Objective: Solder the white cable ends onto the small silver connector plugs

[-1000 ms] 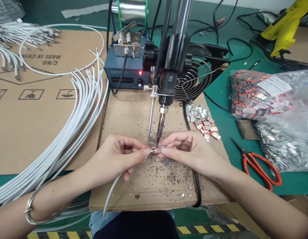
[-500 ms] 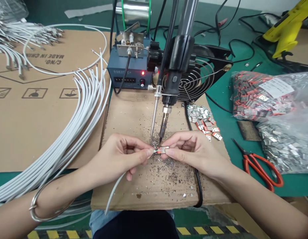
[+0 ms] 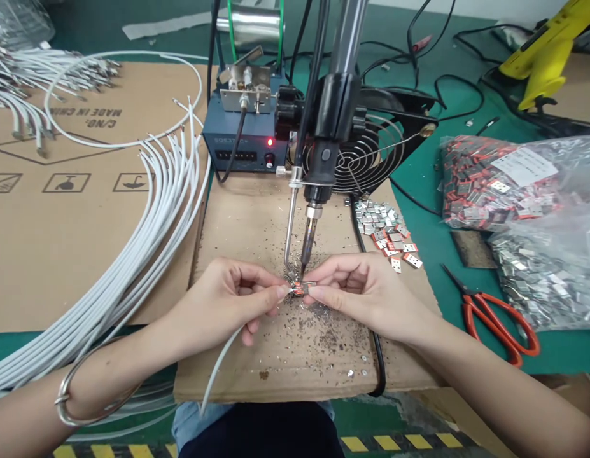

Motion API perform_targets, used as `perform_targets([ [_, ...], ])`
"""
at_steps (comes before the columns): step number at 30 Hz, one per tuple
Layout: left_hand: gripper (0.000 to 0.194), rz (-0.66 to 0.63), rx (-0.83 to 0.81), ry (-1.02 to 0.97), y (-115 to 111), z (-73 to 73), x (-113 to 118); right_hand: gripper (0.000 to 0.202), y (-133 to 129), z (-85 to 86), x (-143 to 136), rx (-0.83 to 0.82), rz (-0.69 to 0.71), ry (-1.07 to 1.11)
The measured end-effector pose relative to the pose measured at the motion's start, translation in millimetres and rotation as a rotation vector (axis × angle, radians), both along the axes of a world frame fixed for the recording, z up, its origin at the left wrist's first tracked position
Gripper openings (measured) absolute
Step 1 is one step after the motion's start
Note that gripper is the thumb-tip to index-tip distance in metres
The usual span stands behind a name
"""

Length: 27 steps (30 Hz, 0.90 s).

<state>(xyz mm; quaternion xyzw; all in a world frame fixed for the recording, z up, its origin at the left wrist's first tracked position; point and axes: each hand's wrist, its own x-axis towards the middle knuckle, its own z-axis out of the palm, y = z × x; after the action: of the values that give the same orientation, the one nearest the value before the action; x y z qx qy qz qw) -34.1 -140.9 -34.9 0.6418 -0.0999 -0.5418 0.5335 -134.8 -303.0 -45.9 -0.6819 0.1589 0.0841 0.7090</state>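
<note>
My left hand (image 3: 242, 299) pinches the end of a white cable (image 3: 219, 366), whose free length hangs down below the palm. Thumb and fingers of my right hand (image 3: 356, 289) grip a small metal and orange USB connector (image 3: 300, 289). The cable's wire ends meet the connector between my fingertips. Just above it is the tip of a soldering iron (image 3: 307, 245), fixed upright in a stand; whether it touches is too small to tell. A thin metal feed tube (image 3: 291, 229) ends beside the tip.
A bundle of white cables (image 3: 146, 254) lies at left on cardboard. Behind stand a blue solder feeder (image 3: 242, 140) and a black fan (image 3: 352, 159). Loose connectors (image 3: 394, 242), red-handled pliers (image 3: 505, 324) and bags of metal parts (image 3: 495, 184) lie at right.
The whole view has shifted slightly. The connector has turned a little between my fingers, showing more of its orange part; both hands keep their grip.
</note>
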Motion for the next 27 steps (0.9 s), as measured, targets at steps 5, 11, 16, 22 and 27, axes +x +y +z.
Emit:
perform_targets([
  [5,0.010,-0.020,0.020,-0.008,1.4,0.3,0.6,0.014,-1.8,2.7,0.2,0.018,0.016,0.028],
  [11,0.010,-0.001,0.000,-0.026,0.4,-0.2,0.8,0.011,-1.8,0.6,0.7,0.010,0.022,0.021],
  [16,0.009,0.030,-0.022,-0.014,0.6,-0.5,0.5,0.010,0.0,0.0,0.8,0.017,-0.006,0.024],
  [22,0.009,0.026,-0.022,-0.013,3.4,0.8,0.2,0.010,-2.4,0.7,-0.1,0.032,0.019,0.008],
  [27,0.010,0.017,-0.002,-0.025,2.5,2.6,0.3,0.013,-4.3,0.5,-0.8,0.063,0.030,0.005],
])
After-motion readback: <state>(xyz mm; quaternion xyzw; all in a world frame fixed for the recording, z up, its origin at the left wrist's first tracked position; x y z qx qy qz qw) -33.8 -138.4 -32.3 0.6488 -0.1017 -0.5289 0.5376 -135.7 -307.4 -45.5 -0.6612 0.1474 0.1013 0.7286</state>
